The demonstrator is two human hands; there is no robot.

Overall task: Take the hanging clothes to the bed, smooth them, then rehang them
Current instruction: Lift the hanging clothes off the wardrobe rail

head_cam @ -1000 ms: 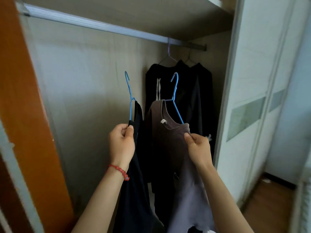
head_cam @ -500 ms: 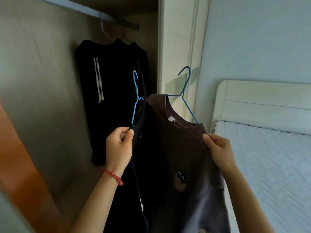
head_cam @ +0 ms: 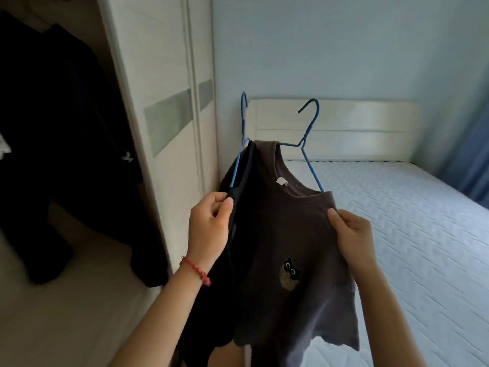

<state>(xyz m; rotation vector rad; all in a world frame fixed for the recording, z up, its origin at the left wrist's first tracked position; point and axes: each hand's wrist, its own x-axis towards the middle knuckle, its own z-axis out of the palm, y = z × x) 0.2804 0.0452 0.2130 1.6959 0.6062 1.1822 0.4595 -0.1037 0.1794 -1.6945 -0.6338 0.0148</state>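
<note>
My left hand (head_cam: 210,229) grips the shoulder of a black garment (head_cam: 225,300) on a blue wire hanger (head_cam: 242,144). My right hand (head_cam: 349,231) pinches the shoulder of a grey-brown T-shirt (head_cam: 291,247) with a small cat print, hung on a second blue hanger (head_cam: 308,144). Both garments hang in the air side by side, in front of the bed (head_cam: 412,234), whose white quilted mattress fills the right half of the view.
An open wardrobe on the left holds dark clothes (head_cam: 53,128) still hanging inside. Its white sliding door (head_cam: 164,102) stands between the wardrobe and the bed. A white headboard (head_cam: 357,128) meets the pale blue wall; a blue curtain (head_cam: 473,154) hangs at far right.
My view has swung right from the wardrobe toward the bed. Both hands have carried the two hangered garments out of the wardrobe, keeping the same grips.
</note>
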